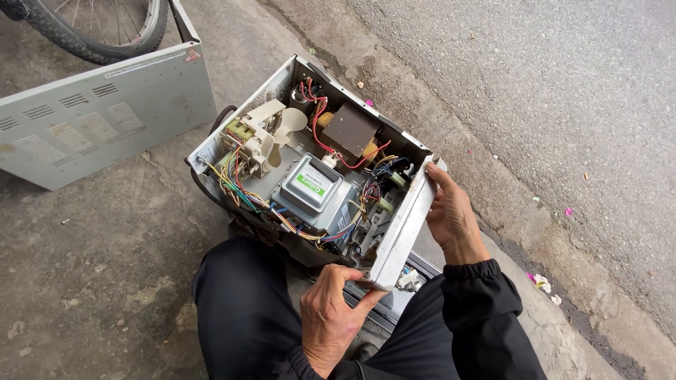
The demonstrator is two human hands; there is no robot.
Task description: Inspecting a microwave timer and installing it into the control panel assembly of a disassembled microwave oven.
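Left hand is clamped on the near bottom corner of the opened microwave oven, thumb hooked over the edge of its pale front panel and fingers curled underneath. Looks like that grip props the box tilted up against the person's knee, so the guts face the camera.

Going left to right, all relative to the oven: off to its left, the removed grey cover with vent slots stands on edge on the concrete floor, well apart from the oven, probably parked there to be out of the way. Behind the cover there's a bike wheel.

Inside the oven, on its left side, sits a cream fan and bracket with a bundle of coloured wires trailing down from it. In the middle is the boxy silver magnetron with a green label. Further back, red wires run round a brown plate.

Right hand is on the oven's right side, fingers wrapped over the top end of the front panel, palm flat against its outer face. Closed on it, not loose, so both hands seem to steady that panel from opposite ends.

Right of the oven there's a low kerb, then rough asphalt road.
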